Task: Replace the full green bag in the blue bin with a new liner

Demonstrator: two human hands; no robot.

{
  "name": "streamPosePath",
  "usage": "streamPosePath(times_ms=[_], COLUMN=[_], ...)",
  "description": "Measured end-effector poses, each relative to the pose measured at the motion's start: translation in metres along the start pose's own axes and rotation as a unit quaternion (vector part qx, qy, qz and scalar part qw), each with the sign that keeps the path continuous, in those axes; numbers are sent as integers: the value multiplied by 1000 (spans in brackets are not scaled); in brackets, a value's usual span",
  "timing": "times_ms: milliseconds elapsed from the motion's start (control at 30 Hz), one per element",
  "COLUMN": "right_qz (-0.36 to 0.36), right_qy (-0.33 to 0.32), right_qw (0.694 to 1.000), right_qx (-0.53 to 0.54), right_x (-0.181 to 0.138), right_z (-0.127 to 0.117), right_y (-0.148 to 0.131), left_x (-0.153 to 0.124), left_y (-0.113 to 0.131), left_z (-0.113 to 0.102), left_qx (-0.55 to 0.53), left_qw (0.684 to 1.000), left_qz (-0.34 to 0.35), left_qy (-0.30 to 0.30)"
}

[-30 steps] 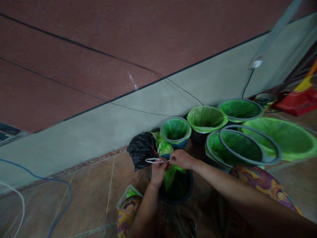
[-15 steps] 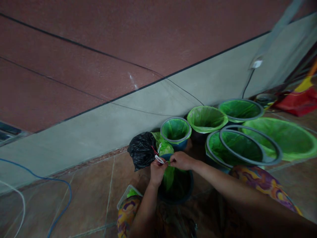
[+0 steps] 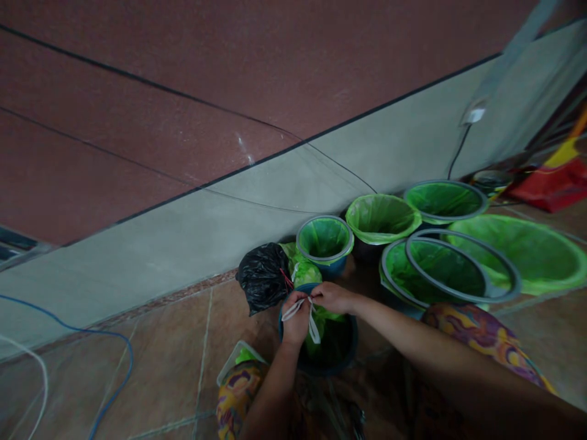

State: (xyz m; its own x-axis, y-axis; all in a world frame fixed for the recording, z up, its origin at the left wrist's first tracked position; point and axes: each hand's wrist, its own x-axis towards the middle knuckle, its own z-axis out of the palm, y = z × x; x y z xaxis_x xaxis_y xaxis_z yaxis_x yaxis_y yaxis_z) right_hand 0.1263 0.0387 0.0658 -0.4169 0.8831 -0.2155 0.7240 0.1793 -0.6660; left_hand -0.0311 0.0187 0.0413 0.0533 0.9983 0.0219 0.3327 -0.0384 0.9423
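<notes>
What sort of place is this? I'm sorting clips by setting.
Probably an indoor utility corner of a building: a tiled floor beside a painted wall, a row of bins lined with green bags, and a power cable running down the wall.

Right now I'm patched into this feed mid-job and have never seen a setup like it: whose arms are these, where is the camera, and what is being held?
There is no machine here. The camera sits on a person's head and looks down, so the two bare arms coming up from the bottom edge are that person's own. The left hand and right hand meet over a dark round bin on the tiled floor. Between them they pinch a thin white band that loops and hangs down over the green liner inside that bin. Beside it, against the wall, lies a bunched black bag. To the right stand more bins lined in green, some with grey rings on their rims. A blue cable curls on the floor at the left.
</notes>
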Motion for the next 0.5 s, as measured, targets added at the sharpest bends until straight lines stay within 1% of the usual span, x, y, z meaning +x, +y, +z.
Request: streamPosePath(times_ms=[133, 233, 367, 500], right_qz=[1, 12, 33, 76], right_qy=[-11, -7, 16, 54], right_qw=[1000, 1000, 999, 992], right_qx=[20, 13, -27, -90], right_x=[-2, -5, -8, -13], right_z=[-4, -8, -10, -7], right_y=[1, -1, -5, -8], left_x=[3, 4, 4, 3], left_y=[2, 1, -4, -10], left_z=[-4, -5, -3, -2], left_qx=[1, -5, 5, 27], left_qw=[999, 998, 998, 998], left_qz=[-21, -27, -33, -40], left_qy=[-28, -48, -56, -51])
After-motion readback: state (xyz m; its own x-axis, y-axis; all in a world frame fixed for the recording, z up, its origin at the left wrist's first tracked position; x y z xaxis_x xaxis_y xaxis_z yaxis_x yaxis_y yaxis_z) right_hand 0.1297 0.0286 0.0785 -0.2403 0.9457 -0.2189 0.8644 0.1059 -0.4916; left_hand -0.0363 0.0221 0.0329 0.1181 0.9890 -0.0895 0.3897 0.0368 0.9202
